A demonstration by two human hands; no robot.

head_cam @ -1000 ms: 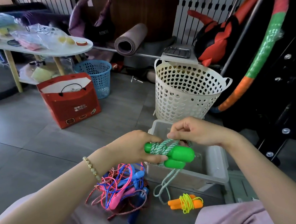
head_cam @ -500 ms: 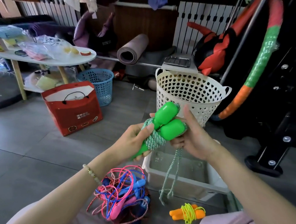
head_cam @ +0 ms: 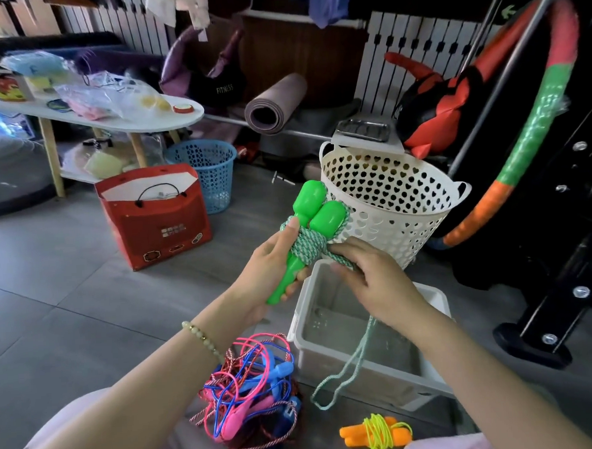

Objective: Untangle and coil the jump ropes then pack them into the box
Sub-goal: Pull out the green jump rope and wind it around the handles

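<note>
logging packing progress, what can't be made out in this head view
All in the head view:
1. Fingers of the right hand: hidden by the back of the hand, so exactly how they hold the green jump rope cord is unclear.
2. Inside of the box: partly covered by the right forearm.
3. Ropes in the tangled pile: cords overlap, so they cannot be counted.
4. Label on the red bag: print too small to read.

Grey tiled floor [head_cam: 67,270], white oval table [head_cam: 155,123] at left, white slatted wall [head_cam: 398,47], wood panel [head_cam: 296,52], black rack [head_cam: 552,303] at right.

Open box [head_cam: 391,373] below, basket [head_cam: 389,198] behind
</note>
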